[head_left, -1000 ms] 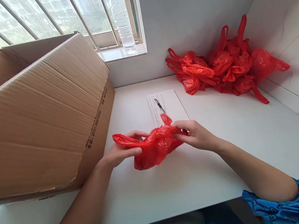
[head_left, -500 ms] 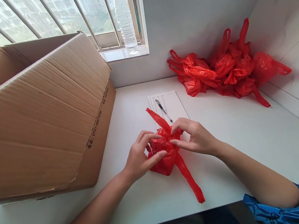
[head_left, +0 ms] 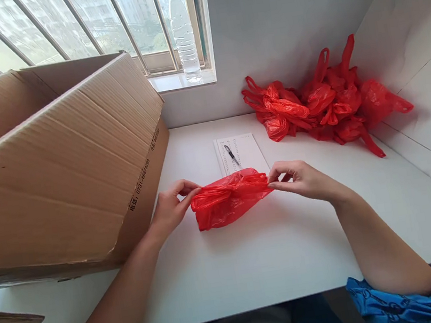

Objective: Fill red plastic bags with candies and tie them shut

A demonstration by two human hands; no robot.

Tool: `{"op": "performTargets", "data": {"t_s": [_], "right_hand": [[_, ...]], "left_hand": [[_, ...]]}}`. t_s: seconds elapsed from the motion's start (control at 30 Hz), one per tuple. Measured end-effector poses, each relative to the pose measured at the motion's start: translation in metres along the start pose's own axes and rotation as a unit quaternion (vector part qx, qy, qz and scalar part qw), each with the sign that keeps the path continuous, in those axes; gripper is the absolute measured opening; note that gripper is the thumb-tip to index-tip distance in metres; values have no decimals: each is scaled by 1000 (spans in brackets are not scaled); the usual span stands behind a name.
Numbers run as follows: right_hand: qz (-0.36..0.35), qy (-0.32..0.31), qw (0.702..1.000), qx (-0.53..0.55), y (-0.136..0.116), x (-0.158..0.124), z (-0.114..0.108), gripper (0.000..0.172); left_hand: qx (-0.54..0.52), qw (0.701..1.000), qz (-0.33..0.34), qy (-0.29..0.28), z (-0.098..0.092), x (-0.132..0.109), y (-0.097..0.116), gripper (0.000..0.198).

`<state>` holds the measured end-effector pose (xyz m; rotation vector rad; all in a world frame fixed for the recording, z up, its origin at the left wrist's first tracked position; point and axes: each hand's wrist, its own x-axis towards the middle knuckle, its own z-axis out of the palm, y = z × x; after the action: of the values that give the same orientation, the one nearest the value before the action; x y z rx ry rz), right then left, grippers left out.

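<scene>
Red bag (head_left: 229, 201), held on the near side of the paper pad (head_left: 248, 151): your left hand (head_left: 171, 206) pinches its left end, your right hand (head_left: 299, 177) its right end. Judged by its thin, creased film, the bag should be light, limp, slightly slippery and easily torn; several layers taken together at either end should give you the surest hold. The white surface (head_left: 256, 269) carries, from your left, an open cardboard box (head_left: 60, 179) left of the pad, a pen (head_left: 232, 155) on it, and a heap of red bags (head_left: 324, 104) beyond it to the right. A clear bottle (head_left: 184, 36) stands on the window sill (head_left: 168, 84), beyond and left of the pad; a grey wall (head_left: 278, 17) rises behind it, a pale tiled wall (head_left: 423, 65) well to its right.
</scene>
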<state>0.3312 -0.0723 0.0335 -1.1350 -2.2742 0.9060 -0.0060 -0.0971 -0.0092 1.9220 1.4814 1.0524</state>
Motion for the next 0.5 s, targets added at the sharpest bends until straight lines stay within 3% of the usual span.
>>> {"op": "performTargets", "data": {"t_s": [0.07,0.17,0.27,0.33,0.4,0.5], "right_hand": [[2,-7,1000,-10,-3,-2,-4,20],[-36,40,998,-29,-15,0,13,18],[-68,60,994,-55,-26,6,42,23],[-81,37,993,-77,-28,9,53,17],[-84,10,995,-48,-25,8,52,9],[-72,17,996,47,-18,3,29,9]], "left_hand": [[20,999,15,28,-4,1,3,24],[70,992,92,53,3,-2,19,23],[154,969,191,-36,17,-6,38,29],[191,948,239,-88,24,-7,44,22],[189,948,245,-76,26,-7,44,14],[102,982,156,21,14,-8,34,21]]}}
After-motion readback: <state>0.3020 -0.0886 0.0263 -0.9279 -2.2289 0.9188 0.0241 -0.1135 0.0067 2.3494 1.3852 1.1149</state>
